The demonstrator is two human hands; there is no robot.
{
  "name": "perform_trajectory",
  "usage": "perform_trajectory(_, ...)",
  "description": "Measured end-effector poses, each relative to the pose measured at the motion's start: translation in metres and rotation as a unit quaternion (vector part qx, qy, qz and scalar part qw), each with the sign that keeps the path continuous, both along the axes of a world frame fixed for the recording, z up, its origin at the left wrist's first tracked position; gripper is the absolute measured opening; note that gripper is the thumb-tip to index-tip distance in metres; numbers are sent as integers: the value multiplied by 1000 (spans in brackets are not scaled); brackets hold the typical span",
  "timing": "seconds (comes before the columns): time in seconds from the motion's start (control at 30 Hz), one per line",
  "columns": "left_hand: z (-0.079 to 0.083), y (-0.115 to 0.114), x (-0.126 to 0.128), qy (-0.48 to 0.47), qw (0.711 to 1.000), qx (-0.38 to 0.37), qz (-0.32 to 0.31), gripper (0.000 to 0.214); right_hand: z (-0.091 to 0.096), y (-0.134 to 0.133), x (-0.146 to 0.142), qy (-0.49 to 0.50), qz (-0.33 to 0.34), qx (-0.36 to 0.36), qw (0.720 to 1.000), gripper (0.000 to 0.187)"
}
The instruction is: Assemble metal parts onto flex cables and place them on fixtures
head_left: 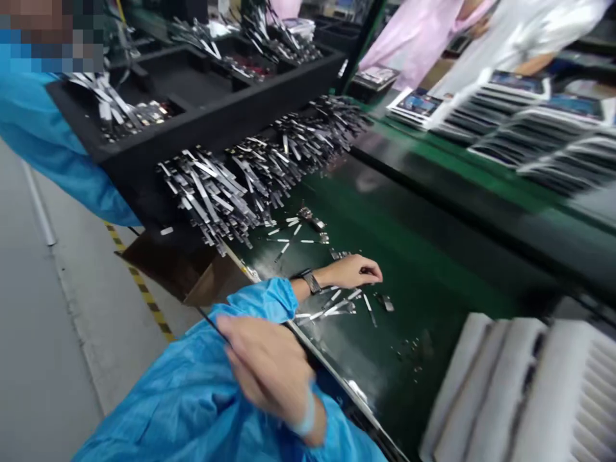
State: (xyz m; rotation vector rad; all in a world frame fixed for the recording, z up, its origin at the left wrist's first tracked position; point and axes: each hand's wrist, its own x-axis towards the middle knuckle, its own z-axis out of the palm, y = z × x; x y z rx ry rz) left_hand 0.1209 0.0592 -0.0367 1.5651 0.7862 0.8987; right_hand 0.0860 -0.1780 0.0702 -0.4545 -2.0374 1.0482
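My left hand [353,271], with a watch [310,280] on its wrist, rests over the green work surface [409,250]. Its fingers are curled together, and what they hold, if anything, is hidden. Around it lie thin silvery strip parts [337,307] and a small metal piece [386,302]. Nearer to me, my right hand [272,362] is closed and blurred, with a pale blue band [305,414] at the wrist. A thin dark stick-like tool [210,323] sticks out of it toward the upper left; its kind is unclear.
Dense strip parts [216,192] lie in rows beside a black divided tray [206,102]. White foam-like slabs [510,385] stand at lower right. Stacked framed panels [520,122] line the far shelf. An open cardboard box [206,282] sits below the table edge. A blue-sleeved person [52,141] is at left.
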Motion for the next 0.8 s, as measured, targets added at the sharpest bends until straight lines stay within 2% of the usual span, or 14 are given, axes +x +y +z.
perform_trajectory(0.07,1,0,-3,-13,1000,-18,13,7,-15,20,-42,-13,8,14,1000,43)
perform_trajectory(0.13,5,1,-5,-18,999,-28,22,6,-24,37,-56,-42,-9,14,999,36)
perform_trajectory(0.2,12,1,-7,-26,998,-41,28,6,-25,51,-35,-39,-57,24,997,30)
perform_trajectory(0.23,17,0,-8,-32,997,-57,30,5,-23,58,-14,-31,-89,28,995,26)
perform_trajectory(0.3,28,-4,-10,-42,993,-100,36,8,-14,72,41,-12,-196,29,980,21)
perform_trajectory(0.33,35,-6,-11,-47,991,-117,39,11,-10,81,72,-6,-272,21,962,18)
perform_trajectory(0.37,41,-6,-13,-52,990,-123,50,13,-8,90,103,0,-362,5,932,16)
perform_trajectory(0.43,54,-3,-19,-44,990,-124,46,20,-12,110,163,16,-536,-35,843,19)
perform_trajectory(0.47,60,1,-22,-39,991,-123,35,24,-19,120,190,17,-604,-53,795,22)
perform_trajectory(0.5,67,5,-25,-38,992,-120,31,28,-28,128,215,0,-644,-71,762,23)
perform_trajectory(0.57,83,13,-31,-43,993,-106,39,33,-50,142,251,-66,-673,-101,730,21)
perform_trajectory(0.67,110,19,-36,-69,991,-86,74,33,-78,153,266,-171,-677,-122,705,21)
perform_trajectory(0.73,127,22,-37,-90,989,-85,79,33,-85,160,257,-230,-652,-131,711,25)
perform_trajectory(0.8,139,26,-37,-102,988,-88,70,33,-86,169,243,-280,-604,-139,734,30)
